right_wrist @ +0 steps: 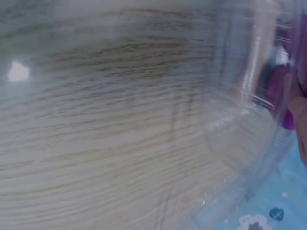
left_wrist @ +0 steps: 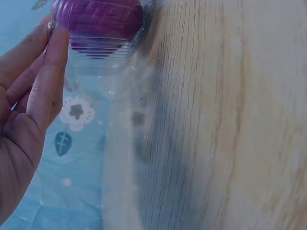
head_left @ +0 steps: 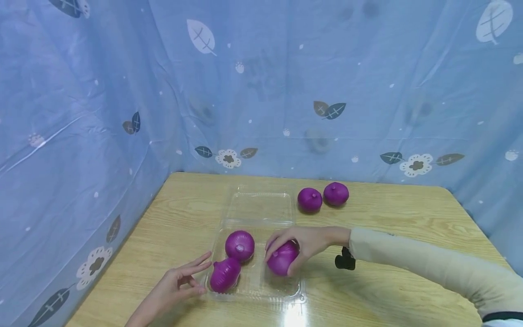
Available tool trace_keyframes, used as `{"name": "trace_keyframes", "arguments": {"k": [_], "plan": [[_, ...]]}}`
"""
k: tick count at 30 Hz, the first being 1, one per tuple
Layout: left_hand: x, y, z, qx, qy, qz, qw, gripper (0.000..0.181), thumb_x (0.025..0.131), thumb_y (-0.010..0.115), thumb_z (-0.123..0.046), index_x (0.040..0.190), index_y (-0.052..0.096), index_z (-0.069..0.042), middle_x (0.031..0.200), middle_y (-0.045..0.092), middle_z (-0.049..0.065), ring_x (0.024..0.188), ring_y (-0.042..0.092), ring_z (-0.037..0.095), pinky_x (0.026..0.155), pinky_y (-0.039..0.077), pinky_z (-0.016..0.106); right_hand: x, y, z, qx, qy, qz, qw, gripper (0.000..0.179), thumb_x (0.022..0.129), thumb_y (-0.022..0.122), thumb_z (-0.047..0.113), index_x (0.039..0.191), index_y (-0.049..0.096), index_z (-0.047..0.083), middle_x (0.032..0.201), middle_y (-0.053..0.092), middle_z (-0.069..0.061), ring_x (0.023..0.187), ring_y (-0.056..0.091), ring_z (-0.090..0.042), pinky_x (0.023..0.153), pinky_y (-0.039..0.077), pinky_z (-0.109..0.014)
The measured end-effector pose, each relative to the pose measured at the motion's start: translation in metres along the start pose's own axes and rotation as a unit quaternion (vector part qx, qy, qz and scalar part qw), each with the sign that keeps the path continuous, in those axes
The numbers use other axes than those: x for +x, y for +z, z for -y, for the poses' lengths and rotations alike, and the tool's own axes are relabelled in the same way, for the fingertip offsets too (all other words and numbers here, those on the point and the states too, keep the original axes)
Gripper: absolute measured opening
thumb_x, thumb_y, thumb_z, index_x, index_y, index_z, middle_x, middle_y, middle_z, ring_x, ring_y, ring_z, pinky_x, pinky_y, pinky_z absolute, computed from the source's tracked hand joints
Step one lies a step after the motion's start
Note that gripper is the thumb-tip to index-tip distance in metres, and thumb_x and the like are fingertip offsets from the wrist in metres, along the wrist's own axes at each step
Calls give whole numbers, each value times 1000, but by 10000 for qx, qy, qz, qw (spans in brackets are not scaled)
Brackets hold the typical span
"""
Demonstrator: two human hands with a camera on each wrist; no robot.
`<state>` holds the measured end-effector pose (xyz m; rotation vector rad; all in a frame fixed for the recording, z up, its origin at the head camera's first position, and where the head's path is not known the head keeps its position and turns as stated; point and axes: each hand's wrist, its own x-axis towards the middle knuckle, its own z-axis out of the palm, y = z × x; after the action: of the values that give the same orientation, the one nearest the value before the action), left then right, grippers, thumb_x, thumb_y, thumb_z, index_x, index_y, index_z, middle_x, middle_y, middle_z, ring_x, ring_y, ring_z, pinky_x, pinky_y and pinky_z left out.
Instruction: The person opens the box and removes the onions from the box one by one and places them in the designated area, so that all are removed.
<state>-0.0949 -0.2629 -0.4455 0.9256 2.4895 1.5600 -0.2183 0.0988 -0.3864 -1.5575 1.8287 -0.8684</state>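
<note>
Gripping a purple onion [head_left: 282, 260] in our right hand [head_left: 311, 243], clear plastic clamshell [head_left: 253, 282] beneath it, we could jolt that container askew, since our left hand [head_left: 180, 282], fingers parted, merely touches its edge.

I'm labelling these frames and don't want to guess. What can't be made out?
Head: part of the held onion, hidden by the right hand.
Left wrist: top of the boxed onion, cut off by the upper edge.
Right wrist: most of that hand, cut off by the right edge; purple shapes, blurred behind clear plastic.
</note>
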Motion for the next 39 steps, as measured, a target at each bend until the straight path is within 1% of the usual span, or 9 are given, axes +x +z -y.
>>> {"name": "trace_keyframes", "arguments": {"k": [6,11,14,18,21,25,30,35,39], "plan": [[2,-4,-1,112,123,-5,9999,51,87,67,-7,133,49,5,149,32,-18,69,62,12,68,54,25,-21,-9,10,151,15,-642,9978,48,80,79,21,125,63,15,134,52,-1,126,46,-19,90,51,-32],[3,-6,-2,104,64,-35,9999,51,86,68,-6,133,50,6,149,32,-19,69,63,13,65,54,24,-45,-19,14,368,30,-1215,9919,50,80,79,17,127,61,15,136,51,-4,131,40,-22,94,50,-38],[4,-6,-3,1,-67,-28,10000,51,87,67,-6,133,49,7,149,32,-18,70,63,14,64,53,24,-63,-21,15,532,106,-1441,9881,52,81,77,12,130,59,14,138,49,-7,134,37,-18,95,48,-39],[4,-6,-3,-114,-126,5,9999,51,87,67,-5,133,47,9,149,32,-17,70,64,17,64,54,24,-91,-18,19,779,272,-1735,9814,59,81,74,1,136,52,11,141,48,-9,131,42,-12,94,49,-38],[4,-6,-4,-171,-86,38,9998,51,87,66,-3,133,46,10,149,32,-19,69,64,19,62,53,24,-110,-13,20,940,306,-2028,9742,61,84,69,-4,139,45,6,141,48,-9,126,47,-15,93,50,-39],[2,-5,-4,-159,-46,54,9998,51,87,66,-2,133,46,11,149,32,-20,69,64,19,60,53,24,-136,-6,16,990,490,-2407,9643,58,87,64,-5,140,42,3,143,47,-7,126,47,-14,94,49,-38],[1,-4,-3,-167,-119,95,9997,52,87,67,-3,133,47,10,149,32,-21,69,65,18,59,53,24,-170,-2,0,977,1049,-2891,9465,57,87,64,-3,140,44,5,142,48,0,122,50,-10,91,50,-35],[0,-3,-2,-156,-182,121,9996,52,87,66,-4,133,47,8,148,32,-22,70,64,18,59,52,23,-201,-9,-21,987,1505,-3375,9240,57,87,65,-2,140,45,5,138,51,8,119,50,-6,88,51,-30],[0,-3,-1,-96,-193,101,9997,52,87,67,-5,134,49,5,148,32,-22,69,64,18,58,51,23,-219,-22,-35,1203,1630,-3568,9120,57,88,62,-5,141,43,2,134,52,12,114,55,-7,86,53,-29]]}}
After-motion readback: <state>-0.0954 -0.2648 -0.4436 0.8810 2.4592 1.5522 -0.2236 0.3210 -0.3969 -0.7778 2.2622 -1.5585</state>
